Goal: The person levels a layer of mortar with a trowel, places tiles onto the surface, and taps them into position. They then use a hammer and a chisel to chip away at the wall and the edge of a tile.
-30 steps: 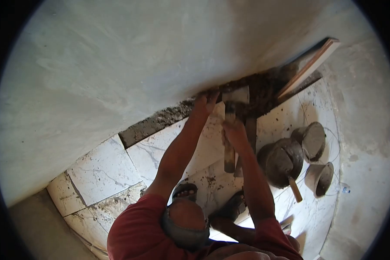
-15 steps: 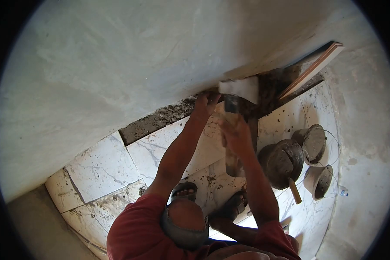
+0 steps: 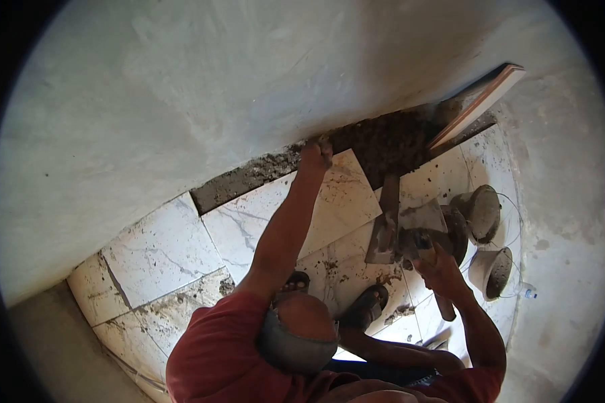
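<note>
My left hand (image 3: 318, 154) is closed at the upper edge of a marbled white tile (image 3: 346, 198), close to the wall. Its fingers curl over the edge and are partly hidden. The tile lies at an angle over the neighbouring tiles and the dark mortar bed (image 3: 380, 138). My right hand (image 3: 438, 267) grips a flat-bladed tool (image 3: 423, 216) that looks like a trowel. The broad grey blade points away from me, in front of a dark bucket (image 3: 456, 232), which it partly hides.
Two more mortar-stained buckets (image 3: 484, 211) (image 3: 492, 273) stand on the right. A long board (image 3: 388, 218) lies beside the angled tile. A narrow strip (image 3: 477, 106) leans in the far corner. My sandalled foot (image 3: 370, 307) is on the dirty tiled floor (image 3: 171, 245).
My right hand has moved the flat-bladed tool from near the wall back and right to the dark bucket. My left hand stays by the wall, with its fingers more curled.
</note>
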Demonstrator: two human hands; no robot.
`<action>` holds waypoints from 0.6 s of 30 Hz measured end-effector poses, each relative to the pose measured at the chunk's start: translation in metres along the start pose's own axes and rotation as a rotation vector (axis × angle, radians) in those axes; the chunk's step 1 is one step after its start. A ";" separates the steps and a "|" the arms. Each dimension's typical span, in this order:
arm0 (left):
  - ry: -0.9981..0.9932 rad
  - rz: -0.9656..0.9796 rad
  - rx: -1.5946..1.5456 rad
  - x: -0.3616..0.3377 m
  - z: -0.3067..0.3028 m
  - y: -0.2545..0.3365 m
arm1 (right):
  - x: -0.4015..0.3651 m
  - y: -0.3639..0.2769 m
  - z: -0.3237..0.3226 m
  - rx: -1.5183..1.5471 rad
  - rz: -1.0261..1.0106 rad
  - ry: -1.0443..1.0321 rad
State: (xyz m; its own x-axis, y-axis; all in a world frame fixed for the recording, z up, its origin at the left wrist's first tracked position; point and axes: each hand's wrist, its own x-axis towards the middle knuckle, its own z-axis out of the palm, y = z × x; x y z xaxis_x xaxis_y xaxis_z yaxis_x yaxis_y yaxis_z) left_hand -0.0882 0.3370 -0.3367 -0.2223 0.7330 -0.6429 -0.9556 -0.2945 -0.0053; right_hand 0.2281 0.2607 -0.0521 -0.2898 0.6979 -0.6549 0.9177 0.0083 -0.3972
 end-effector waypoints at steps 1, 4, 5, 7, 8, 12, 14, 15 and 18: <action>-0.013 -0.001 0.090 -0.004 -0.004 -0.006 | -0.007 0.006 -0.002 0.007 0.005 0.012; 0.032 0.054 0.290 -0.009 -0.007 -0.018 | -0.025 0.014 -0.007 0.033 0.029 0.044; 0.028 0.052 0.297 -0.011 -0.014 -0.019 | -0.033 0.010 -0.010 0.051 0.039 0.049; 0.009 0.003 0.476 -0.020 -0.028 -0.020 | -0.040 0.013 -0.011 0.078 0.046 0.060; 0.010 0.002 0.486 -0.033 -0.033 -0.023 | -0.042 0.021 -0.010 0.037 0.005 0.105; 0.008 0.022 0.919 -0.113 -0.046 -0.035 | -0.040 0.037 0.007 0.024 -0.236 0.200; -0.105 -0.020 0.931 -0.144 -0.056 -0.048 | -0.008 0.070 0.035 -0.035 -0.474 0.159; -0.196 -0.098 0.821 -0.158 -0.060 -0.055 | 0.003 0.070 0.054 0.362 -0.400 0.057; -0.238 -0.271 0.695 -0.188 -0.059 -0.074 | 0.054 0.068 0.107 0.302 -0.445 0.066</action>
State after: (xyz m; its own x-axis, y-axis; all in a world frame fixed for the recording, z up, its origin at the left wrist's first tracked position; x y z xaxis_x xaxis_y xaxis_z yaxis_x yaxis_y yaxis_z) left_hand 0.0355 0.1844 -0.2604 0.0760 0.8592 -0.5060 -0.8669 0.3077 0.3923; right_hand 0.2459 0.2226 -0.1837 -0.6062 0.7174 -0.3434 0.5885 0.1141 -0.8004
